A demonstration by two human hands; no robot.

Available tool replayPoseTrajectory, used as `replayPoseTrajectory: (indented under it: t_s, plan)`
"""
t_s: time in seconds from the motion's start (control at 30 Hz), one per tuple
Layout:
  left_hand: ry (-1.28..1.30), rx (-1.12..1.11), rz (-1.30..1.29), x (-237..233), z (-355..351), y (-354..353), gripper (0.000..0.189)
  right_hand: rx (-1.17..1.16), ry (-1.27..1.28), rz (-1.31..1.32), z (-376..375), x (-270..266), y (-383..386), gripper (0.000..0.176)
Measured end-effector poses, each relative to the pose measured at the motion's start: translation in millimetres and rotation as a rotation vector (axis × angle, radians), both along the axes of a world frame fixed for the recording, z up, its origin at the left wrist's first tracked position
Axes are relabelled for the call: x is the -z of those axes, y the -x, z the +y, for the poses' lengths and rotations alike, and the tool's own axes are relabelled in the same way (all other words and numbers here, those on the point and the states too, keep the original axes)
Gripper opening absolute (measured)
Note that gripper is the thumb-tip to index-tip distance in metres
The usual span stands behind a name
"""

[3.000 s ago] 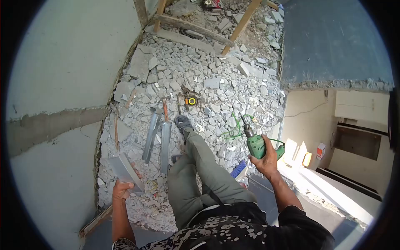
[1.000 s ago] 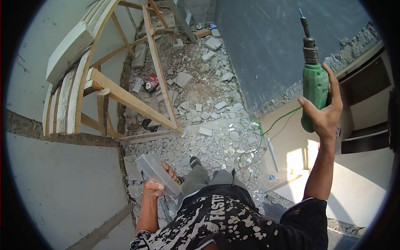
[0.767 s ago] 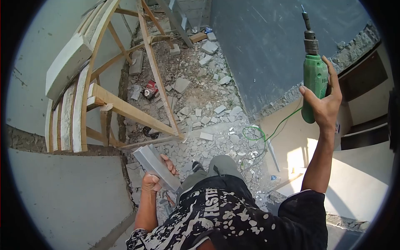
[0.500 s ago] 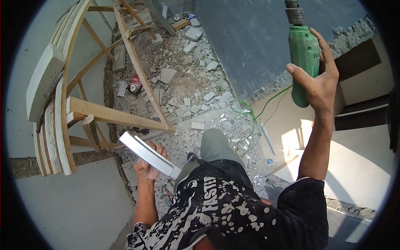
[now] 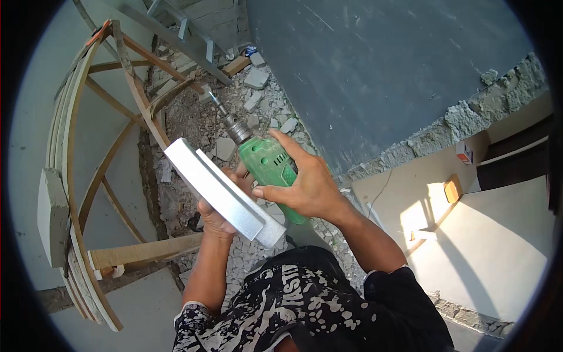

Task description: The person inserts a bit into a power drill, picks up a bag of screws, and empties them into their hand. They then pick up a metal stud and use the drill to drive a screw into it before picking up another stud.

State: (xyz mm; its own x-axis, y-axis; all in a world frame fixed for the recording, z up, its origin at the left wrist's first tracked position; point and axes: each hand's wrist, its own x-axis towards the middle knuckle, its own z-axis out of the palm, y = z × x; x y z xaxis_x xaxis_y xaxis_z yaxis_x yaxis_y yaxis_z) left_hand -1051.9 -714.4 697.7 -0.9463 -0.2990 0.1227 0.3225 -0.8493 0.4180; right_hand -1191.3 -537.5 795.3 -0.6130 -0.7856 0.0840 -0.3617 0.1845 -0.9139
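Note:
A curved silver metal channel (image 5: pixel 212 186) slants across the middle of the view, gripped from below by my left hand (image 5: pixel 216 222), whose fingers are partly hidden behind it. My right hand (image 5: pixel 314 186) is wrapped round a green power drill (image 5: pixel 264 157), just to the right of the channel. The drill's chuck (image 5: pixel 237 130) points up and left, with a thin bit (image 5: pixel 214 101) beyond the channel's upper edge. The drill body and the channel overlap in this view.
On the left stands a curved wooden frame (image 5: pixel 75 135) with a pale block (image 5: pixel 53 217) against its outer side. A metal ladder (image 5: pixel 183 28) leans behind it. Broken rubble (image 5: pixel 256 78) covers the ground. A dark slab (image 5: pixel 381 76) with a jagged concrete edge (image 5: pixel 463 124) lies to the right.
My right hand has brought the drill from the upper right down and left, close to the metal channel. My left hand still holds the channel, now a little higher. The view has shifted.

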Motion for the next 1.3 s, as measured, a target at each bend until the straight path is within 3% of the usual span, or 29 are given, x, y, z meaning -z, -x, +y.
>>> replayPoseTrajectory:
  t_s: [0.03,0.13,0.27,0.37,0.47,0.53,0.57,0.63,0.7,0.73,0.77,0.83,0.9,0.97,1.03,1.07,1.13,1.17,1.23,1.3]
  plan:
    - [-0.01,-0.003,-0.038,0,0,14,0.077,-0.007,-0.075,-0.072,-6,5,10,0.099]
    - [0.052,-0.028,-0.161,-6,-4,56,0.075,0.025,-0.161,0.064,-22,31,51,0.088]
    - [0.088,-0.094,-0.279,3,-21,100,0.075,-0.109,-0.348,0.008,-34,18,109,0.07]
    - [0.12,-0.142,-0.33,1,-31,129,0.076,-0.178,-0.36,-0.029,-40,16,141,0.065]
    - [0.19,-0.327,-0.438,0,-40,149,0.075,-0.221,-0.227,-0.057,-35,15,170,0.059]
    - [0.176,-0.421,-0.477,-16,-41,167,0.075,0.03,0.023,0.228,-16,5,189,0.051]
    - [0.231,-0.406,-0.396,-24,-45,171,0.063,0.156,0.145,0.372,-1,3,200,0.048]
    - [0.187,-0.397,-0.315,-16,-82,163,0.064,0.544,0.293,0.296,40,21,230,0.046]
    - [0.161,-0.172,-0.109,-71,-67,182,0.059,0.686,-0.104,0.13,94,63,252,0.063]
    - [0.15,-0.055,-0.008,-96,-61,188,0.057,0.635,-0.333,0.136,117,111,258,0.078]
    - [0.038,-0.082,-0.04,-103,-73,187,0.057,0.58,-0.556,0.141,132,163,260,0.094]
    - [-0.065,-0.077,-0.076,-123,-108,178,0.058,0.513,-0.863,-0.136,119,226,244,0.131]
    - [-0.026,-0.033,-0.063,-154,-128,167,0.06,0.485,-1.022,-0.259,101,281,222,0.149]
    - [0.043,-0.076,-0.017,-185,-158,145,0.061,0.676,-1.032,-0.341,94,349,193,0.158]
    - [0.106,-0.162,0.013,-216,-192,119,0.061,0.687,-0.693,-0.699,105,405,172,0.125]
    - [0.134,-0.219,0.032,-232,-209,105,0.061,0.563,-0.743,-0.489,108,475,159,0.102]
    - [0.19,-0.335,0.048,-259,-238,79,0.062,0.341,-0.798,-0.364,106,508,143,0.067]
    - [0.204,-0.386,0.05,-267,-249,70,0.062,0.248,-0.807,-0.448,109,476,136,0.054]
    - [0.233,-0.484,0.06,-280,-272,52,0.063,0.203,-0.824,-0.485,123,463,124,0.046]
    - [0.257,-0.567,0.06,-290,-294,36,0.063,0.293,-0.845,-0.409,164,502,88,0.048]
